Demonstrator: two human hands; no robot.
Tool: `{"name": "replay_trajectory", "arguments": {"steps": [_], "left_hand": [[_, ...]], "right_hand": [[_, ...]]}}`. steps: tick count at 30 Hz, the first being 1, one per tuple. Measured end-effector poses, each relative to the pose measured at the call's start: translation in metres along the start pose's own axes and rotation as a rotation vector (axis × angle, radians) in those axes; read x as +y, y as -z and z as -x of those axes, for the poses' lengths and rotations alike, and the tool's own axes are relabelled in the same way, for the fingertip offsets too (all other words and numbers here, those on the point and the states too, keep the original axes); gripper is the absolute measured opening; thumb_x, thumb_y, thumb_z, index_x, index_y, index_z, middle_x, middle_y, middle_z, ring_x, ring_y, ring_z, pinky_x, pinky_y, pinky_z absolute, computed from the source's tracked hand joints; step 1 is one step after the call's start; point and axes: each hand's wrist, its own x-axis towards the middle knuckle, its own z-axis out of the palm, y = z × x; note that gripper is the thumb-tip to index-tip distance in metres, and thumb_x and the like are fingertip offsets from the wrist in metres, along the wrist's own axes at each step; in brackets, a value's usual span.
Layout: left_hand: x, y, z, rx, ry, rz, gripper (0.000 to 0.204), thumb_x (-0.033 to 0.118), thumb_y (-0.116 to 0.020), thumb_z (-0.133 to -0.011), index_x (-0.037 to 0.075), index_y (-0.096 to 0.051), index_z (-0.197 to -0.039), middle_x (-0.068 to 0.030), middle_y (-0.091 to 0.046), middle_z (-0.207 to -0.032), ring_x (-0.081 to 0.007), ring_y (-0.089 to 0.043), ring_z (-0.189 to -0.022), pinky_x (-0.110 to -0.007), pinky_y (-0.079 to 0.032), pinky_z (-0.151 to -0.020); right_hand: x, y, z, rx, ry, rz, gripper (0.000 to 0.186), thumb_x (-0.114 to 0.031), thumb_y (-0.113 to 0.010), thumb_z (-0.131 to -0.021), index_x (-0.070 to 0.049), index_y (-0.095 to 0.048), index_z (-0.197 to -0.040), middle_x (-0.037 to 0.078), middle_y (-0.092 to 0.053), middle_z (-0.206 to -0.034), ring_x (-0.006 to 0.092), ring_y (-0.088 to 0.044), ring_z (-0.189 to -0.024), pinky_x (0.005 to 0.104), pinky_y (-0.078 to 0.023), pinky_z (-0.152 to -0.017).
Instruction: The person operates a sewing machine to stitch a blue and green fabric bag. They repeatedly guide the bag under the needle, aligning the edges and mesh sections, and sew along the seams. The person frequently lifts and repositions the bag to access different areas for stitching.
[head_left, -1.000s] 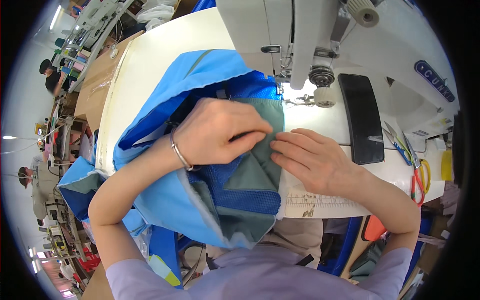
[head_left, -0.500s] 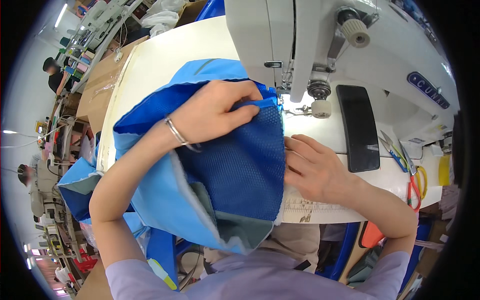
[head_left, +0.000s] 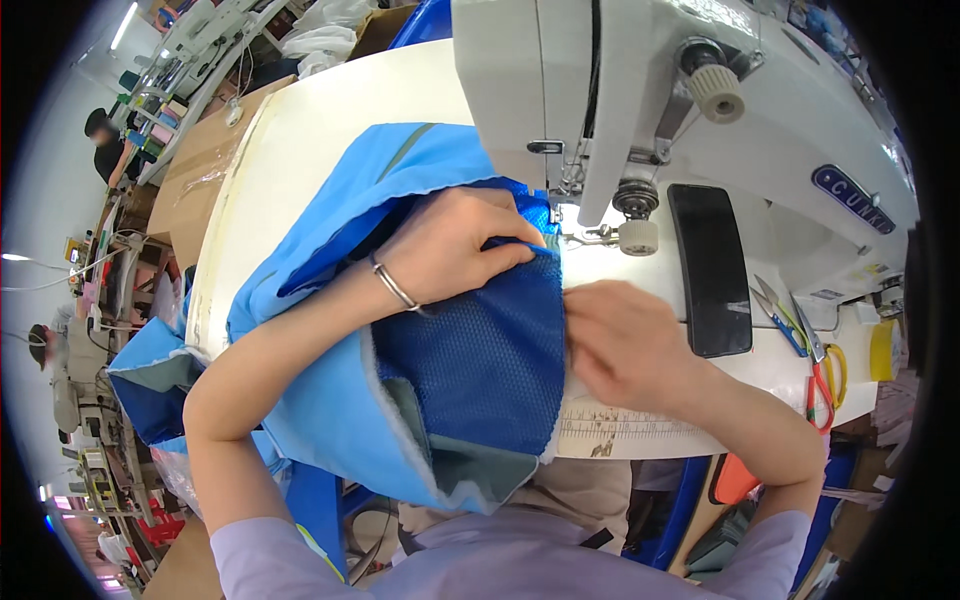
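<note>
A sewn piece with light-blue cloth (head_left: 320, 400) and dark-blue mesh fabric (head_left: 480, 360) lies bunched on the sewing machine bed, its right edge running up to the presser foot (head_left: 555, 212). My left hand (head_left: 455, 245), a silver bangle at its wrist, is closed in a pinch on a blue fabric strip (head_left: 545, 250) just in front of the foot. Slightly blurred, my right hand (head_left: 630, 345) has its fingers curled at the mesh's right edge, closed on it as far as I can see. Its fingertips are partly hidden. A grey-green panel (head_left: 480, 465) shows at the lower edge.
The white sewing machine (head_left: 700, 90) stands over the far right of the table. A black phone (head_left: 711, 270) lies right of the foot, with red-and-yellow-handled scissors (head_left: 822, 375) and blue-handled snips (head_left: 785, 325) beyond. Another blue piece (head_left: 155, 385) hangs at left. Two people are in the background.
My left hand has shifted right and slightly nearer me, still pinching the strip. The right hand's fingers have curled in at the mesh edge. The light-blue cloth's upper part has folded over farther.
</note>
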Motion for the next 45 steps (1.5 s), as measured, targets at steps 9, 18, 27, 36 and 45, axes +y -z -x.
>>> {"name": "replay_trajectory", "arguments": {"steps": [9,18,27,36,45], "left_hand": [[0.017,0.020,-0.005,-0.194,0.320,0.726,0.022,0.007,-0.081,-0.086,0.001,-0.077,-0.107,-0.0036,-0.075,-0.093,-0.0067,-0.067,-0.084,-0.024,-0.053,-0.079],[0.020,0.018,-0.010,-0.303,0.451,0.871,0.019,0.008,-0.079,-0.088,-0.002,-0.079,-0.105,-0.0063,-0.077,-0.094,-0.0087,-0.069,-0.086,-0.022,-0.053,-0.081],[0.037,0.016,0.001,-0.195,0.218,0.394,0.022,0.015,-0.079,-0.088,0.000,-0.079,-0.104,-0.0092,-0.076,-0.088,-0.0156,-0.070,-0.083,-0.028,-0.054,-0.080],[0.050,-0.004,0.009,0.059,0.242,0.188,0.020,0.009,-0.079,-0.084,0.000,-0.078,-0.102,-0.0127,-0.075,-0.087,-0.0238,-0.072,-0.079,-0.032,-0.056,-0.075],[0.048,0.002,0.008,-0.046,0.436,0.567,0.015,0.008,-0.075,-0.093,-0.004,-0.078,-0.102,-0.0052,-0.076,-0.088,-0.0088,-0.067,-0.081,-0.026,-0.054,-0.075]], "right_hand": [[0.010,0.003,-0.017,0.057,-0.340,-0.054,0.031,-0.017,-0.087,-0.077,-0.004,-0.071,-0.100,0.010,-0.070,-0.086,0.0267,-0.067,-0.075,0.0377,-0.051,-0.063],[0.012,-0.001,-0.017,0.128,-0.068,0.100,0.035,-0.015,-0.088,-0.071,-0.007,-0.067,-0.097,0.005,-0.069,-0.089,0.0230,-0.066,-0.074,0.0356,-0.050,-0.062],[0.009,0.001,-0.015,0.096,0.072,0.323,0.027,-0.016,-0.085,-0.072,-0.005,-0.065,-0.086,0.004,-0.063,-0.083,0.0207,-0.064,-0.071,0.0322,-0.049,-0.059],[0.002,-0.004,-0.011,0.132,-0.211,0.059,0.020,-0.011,-0.084,-0.077,-0.005,-0.066,-0.076,0.006,-0.058,-0.065,0.0223,-0.060,-0.057,0.0357,-0.047,-0.049],[0.006,0.001,-0.010,0.123,-0.151,0.047,0.019,-0.011,-0.084,-0.078,-0.004,-0.067,-0.080,0.006,-0.064,-0.075,0.0234,-0.064,-0.063,0.0351,-0.051,-0.055]]}}
